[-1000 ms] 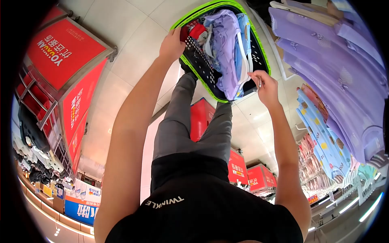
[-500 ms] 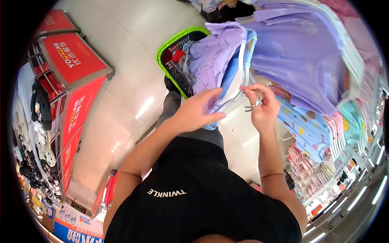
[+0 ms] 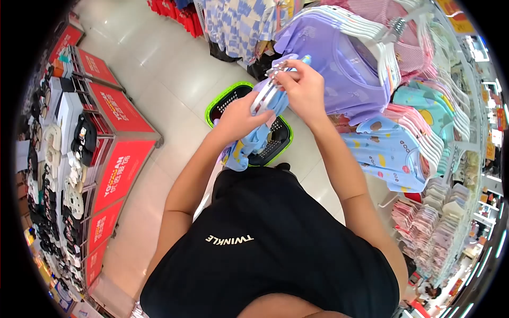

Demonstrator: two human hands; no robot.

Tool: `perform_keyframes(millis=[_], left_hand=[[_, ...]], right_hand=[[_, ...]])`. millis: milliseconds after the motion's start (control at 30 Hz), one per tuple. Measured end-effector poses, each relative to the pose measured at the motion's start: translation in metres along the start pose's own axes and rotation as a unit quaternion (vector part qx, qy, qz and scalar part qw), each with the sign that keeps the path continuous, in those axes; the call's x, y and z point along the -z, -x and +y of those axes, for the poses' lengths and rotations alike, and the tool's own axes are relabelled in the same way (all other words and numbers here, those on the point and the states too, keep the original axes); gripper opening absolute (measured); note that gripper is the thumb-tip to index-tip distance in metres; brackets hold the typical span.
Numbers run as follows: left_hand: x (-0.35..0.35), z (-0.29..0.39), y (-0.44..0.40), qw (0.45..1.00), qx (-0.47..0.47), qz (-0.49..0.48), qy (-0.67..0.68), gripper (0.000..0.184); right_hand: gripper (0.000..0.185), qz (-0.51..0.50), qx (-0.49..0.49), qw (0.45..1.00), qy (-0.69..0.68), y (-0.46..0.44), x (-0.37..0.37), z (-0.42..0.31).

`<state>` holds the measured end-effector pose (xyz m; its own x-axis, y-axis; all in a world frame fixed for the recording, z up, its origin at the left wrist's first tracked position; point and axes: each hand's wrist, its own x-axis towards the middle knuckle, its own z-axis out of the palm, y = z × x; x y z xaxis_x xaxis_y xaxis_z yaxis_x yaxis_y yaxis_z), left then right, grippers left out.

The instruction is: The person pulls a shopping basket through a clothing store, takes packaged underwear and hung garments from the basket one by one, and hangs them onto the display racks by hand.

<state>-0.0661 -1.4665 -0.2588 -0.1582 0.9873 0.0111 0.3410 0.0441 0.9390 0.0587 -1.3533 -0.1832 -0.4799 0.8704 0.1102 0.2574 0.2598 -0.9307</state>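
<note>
White clothes hangers [image 3: 263, 99], bunched together, are held in front of me with children's clothes [image 3: 253, 142] hanging from them in light blue and purple. My left hand [image 3: 239, 117] is closed around the lower part of the hangers and some of the fabric. At the top, my right hand [image 3: 306, 87] grips the hangers by their metal hooks. Below the clothes, a black basket with a bright green rim [image 3: 289, 139] stands on the floor, and the garments partly hide it.
Purple shirts [image 3: 339, 74] hang on a rack at right, beside blue printed shirts [image 3: 389, 156]. On the left runs a display stand with red panels [image 3: 117, 168] and goods on top. Blue-and-white patterned clothes [image 3: 238, 24] hang at the back. Tiled floor [image 3: 159, 69] lies between.
Both hands and the hangers have moved up and away from me. My left hand, open beside the clothes before, now grips the hangers. The view has shifted, showing more of the basket.
</note>
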Motion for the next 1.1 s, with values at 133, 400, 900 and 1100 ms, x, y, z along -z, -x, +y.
perform_keyframes(millis=[133, 400, 900, 1100], left_hand=[[-0.008, 0.000, -0.006, 0.999, 0.011, 0.032, 0.015, 0.030], [0.009, 0.002, -0.006, 0.992, 0.014, -0.035, 0.123, 0.036], [0.015, -0.046, -0.040, 0.958, 0.073, -0.175, 0.215, 0.029], [0.011, -0.080, -0.044, 0.956, 0.154, 0.038, 0.246, 0.023]], right_hand=[[0.027, -0.021, 0.016, 0.999, -0.028, 0.000, 0.008, -0.001], [0.049, -0.070, 0.153, 0.962, 0.215, 0.027, 0.050, 0.045], [0.018, -0.090, 0.199, 0.923, 0.316, 0.029, 0.085, 0.074], [0.017, -0.043, 0.146, 0.924, 0.351, 0.056, 0.133, 0.058]])
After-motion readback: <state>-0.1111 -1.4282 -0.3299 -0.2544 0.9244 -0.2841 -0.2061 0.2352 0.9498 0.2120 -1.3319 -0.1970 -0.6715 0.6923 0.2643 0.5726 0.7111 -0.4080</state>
